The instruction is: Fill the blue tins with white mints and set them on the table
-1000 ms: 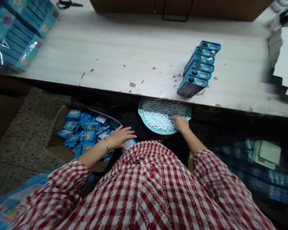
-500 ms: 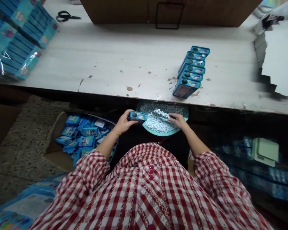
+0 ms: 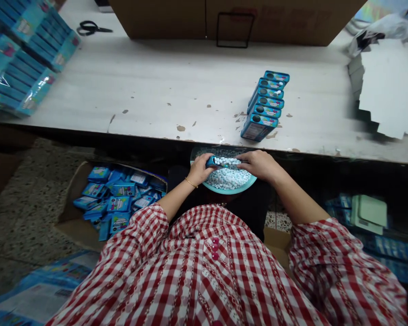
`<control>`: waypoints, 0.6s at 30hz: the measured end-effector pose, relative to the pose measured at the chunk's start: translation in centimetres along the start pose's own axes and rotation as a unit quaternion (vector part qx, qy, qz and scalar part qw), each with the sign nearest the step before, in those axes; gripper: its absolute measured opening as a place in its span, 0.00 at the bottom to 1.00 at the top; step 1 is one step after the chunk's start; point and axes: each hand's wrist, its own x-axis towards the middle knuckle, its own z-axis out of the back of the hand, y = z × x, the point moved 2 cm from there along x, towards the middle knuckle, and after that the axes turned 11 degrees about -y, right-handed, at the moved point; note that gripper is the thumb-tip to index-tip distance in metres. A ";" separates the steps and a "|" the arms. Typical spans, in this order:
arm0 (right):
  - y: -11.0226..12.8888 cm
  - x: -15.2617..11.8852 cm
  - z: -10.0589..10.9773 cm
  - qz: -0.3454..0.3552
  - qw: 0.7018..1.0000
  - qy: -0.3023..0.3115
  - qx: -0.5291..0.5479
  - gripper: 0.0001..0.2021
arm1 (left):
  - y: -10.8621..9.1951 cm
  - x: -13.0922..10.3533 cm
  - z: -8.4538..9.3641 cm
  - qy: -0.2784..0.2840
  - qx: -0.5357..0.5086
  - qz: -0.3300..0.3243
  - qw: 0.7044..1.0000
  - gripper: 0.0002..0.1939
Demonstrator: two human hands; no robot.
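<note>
My left hand point(image 3: 200, 169) is closed around a small blue candy box point(image 3: 210, 161), its end turned toward the right. Opposite it, my right hand point(image 3: 261, 164) grips a scoop point(image 3: 228, 166), mostly covered by a heap of small white candies point(image 3: 227, 160). The heap reaches the end of the box; whether any candies are inside I cannot see. Under both hands is a pale turquoise bowl point(image 3: 242, 189) full of the same candies. On the table, several blue boxes point(image 3: 259, 127) stand in a row, with a few loose white candies on top of two.
A carton point(image 3: 71, 192) of loose blue boxes sits at lower left. On the white table point(image 3: 149, 90) are scissors point(image 3: 92, 28), wrapped blue packs point(image 3: 23, 68), a large cardboard box point(image 3: 177, 20) and stacked white card point(image 3: 384, 86). A pale green device point(image 3: 369, 213) stands at right.
My left hand has brought the box rightward over the bowl and tipped it toward the scoop. My right hand has turned, its back now facing up, and the scoop's candies meet the box end.
</note>
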 end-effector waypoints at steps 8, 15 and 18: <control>4.5 0.1 2.1 0.043 0.986 0.013 -0.158 0.15 | -0.6 -0.1 -0.2 0.002 0.030 -0.001 1.000 0.22; -2.5 -3.2 0.6 -0.051 0.990 -0.010 -0.132 0.18 | 2.4 -0.3 0.7 -0.029 -0.117 0.058 0.991 0.24; -6.4 -3.7 -4.0 -0.113 0.984 0.017 -0.133 0.18 | 4.6 -0.6 0.3 -0.043 -0.174 0.129 0.975 0.25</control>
